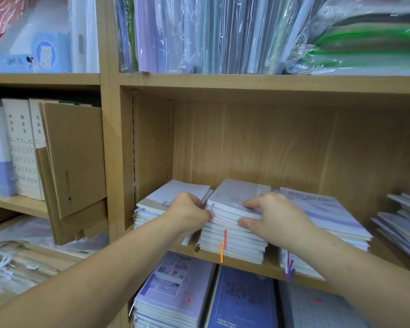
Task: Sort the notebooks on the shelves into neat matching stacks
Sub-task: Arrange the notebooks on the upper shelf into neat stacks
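Observation:
Three stacks of notebooks lie side by side on the middle wooden shelf [270,268]. The middle stack [232,242] has grey covers and orange ribbon markers hanging at its front. My left hand [189,211] grips the left edge of its top notebooks [234,197]. My right hand [270,216] holds the same notebooks at the right front corner, thumb under them and fingers on the cover. The left stack [156,204] has white covers and is partly hidden by my left hand. The right stack [327,216] shows a pale purple cover.
A loose slanting pile of notebooks [402,221] sits at the far right of the shelf. Below are purple and dark blue notebook stacks [244,301]. Plastic-wrapped folders [223,34] fill the shelf above. Brown cardboard boxes [74,159] lean in the left bay.

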The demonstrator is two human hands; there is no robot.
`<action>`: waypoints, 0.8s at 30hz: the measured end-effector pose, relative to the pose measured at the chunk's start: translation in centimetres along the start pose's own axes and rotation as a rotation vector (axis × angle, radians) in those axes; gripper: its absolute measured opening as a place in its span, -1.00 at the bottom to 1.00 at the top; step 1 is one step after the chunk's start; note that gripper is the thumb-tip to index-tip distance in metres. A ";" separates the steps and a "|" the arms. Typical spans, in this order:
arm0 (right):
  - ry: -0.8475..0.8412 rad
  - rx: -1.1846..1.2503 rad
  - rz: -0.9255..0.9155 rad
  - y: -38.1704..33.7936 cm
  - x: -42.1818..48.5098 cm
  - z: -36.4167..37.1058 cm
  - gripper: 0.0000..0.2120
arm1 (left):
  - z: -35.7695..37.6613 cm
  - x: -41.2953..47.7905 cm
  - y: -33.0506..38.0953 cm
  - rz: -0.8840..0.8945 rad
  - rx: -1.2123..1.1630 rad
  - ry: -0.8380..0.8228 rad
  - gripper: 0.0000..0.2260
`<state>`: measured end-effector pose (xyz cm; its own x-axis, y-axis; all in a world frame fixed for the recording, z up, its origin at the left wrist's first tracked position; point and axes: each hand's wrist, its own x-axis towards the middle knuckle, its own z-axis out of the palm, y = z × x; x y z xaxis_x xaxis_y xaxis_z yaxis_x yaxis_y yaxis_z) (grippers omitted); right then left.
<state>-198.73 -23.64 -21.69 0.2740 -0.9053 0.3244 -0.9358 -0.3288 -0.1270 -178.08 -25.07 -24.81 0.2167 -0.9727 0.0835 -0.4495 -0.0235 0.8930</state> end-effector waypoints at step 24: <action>0.081 0.094 0.061 -1.9 0.9 1.8 -0.48 | 2.0 -6.1 -1.8 -0.221 -0.810 0.029 -0.86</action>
<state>-196.29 -24.28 -22.82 0.1953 -0.9009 0.3877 -0.9240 -0.3015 -0.2351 -180.30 -19.53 -27.76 0.2537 -0.9587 -0.1288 0.3644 -0.0287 0.9308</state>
